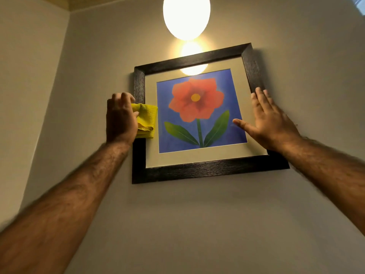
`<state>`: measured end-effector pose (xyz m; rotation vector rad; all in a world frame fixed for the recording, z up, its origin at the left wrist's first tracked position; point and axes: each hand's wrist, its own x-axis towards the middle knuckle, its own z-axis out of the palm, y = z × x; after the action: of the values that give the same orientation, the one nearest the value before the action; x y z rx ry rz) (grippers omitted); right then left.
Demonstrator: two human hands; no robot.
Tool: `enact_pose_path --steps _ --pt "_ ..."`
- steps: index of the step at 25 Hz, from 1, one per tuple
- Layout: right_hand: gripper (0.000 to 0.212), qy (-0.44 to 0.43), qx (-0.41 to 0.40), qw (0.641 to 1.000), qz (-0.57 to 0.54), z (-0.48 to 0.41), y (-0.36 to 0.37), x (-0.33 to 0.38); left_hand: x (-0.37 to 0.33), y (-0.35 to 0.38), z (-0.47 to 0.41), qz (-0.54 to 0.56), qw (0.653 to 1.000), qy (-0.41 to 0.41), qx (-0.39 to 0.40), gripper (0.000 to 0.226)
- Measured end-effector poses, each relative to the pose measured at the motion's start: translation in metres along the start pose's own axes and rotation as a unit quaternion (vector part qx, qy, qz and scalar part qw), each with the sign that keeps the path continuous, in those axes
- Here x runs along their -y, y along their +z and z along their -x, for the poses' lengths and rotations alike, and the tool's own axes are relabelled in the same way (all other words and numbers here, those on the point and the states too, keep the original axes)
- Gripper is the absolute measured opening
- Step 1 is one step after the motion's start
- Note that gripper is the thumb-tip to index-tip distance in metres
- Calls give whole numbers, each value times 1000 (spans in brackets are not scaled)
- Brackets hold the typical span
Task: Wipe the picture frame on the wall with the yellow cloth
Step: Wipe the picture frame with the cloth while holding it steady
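A dark wooden picture frame (197, 172) hangs on the beige wall, slightly tilted, holding a picture of a red flower on blue. My left hand (120, 119) grips a folded yellow cloth (147, 120) and presses it against the frame's left side, about halfway up. The cloth covers part of the left bar and the pale mat. My right hand (270, 123) lies flat with fingers spread on the frame's right side, over the glass and the right bar.
A bright round lamp (186, 15) hangs above the frame, and its glare reflects on the glass. A wall corner runs down on the left (59, 76). Bare wall surrounds the frame.
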<state>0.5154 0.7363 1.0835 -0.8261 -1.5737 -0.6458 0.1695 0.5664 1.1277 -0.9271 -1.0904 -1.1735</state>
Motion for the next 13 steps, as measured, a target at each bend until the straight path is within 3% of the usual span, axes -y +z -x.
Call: enact_pose_path --steps 2,4,8,11,13 --pt "106 2 -23 1000 -5 3 12 0 4 4 7 -35 997 66 -4 18" --pt "106 4 -53 998 14 5 20 1 9 6 22 -88 990 105 16 33" --pt "106 -5 -83 996 20 5 28 -2 9 12 70 -5 992 78 102 55" --pt "108 -12 -88 996 22 3 29 -5 10 8 109 -36 988 82 123 87" --pt "109 -14 -92 995 21 4 30 -5 13 4 137 -47 986 91 131 96"
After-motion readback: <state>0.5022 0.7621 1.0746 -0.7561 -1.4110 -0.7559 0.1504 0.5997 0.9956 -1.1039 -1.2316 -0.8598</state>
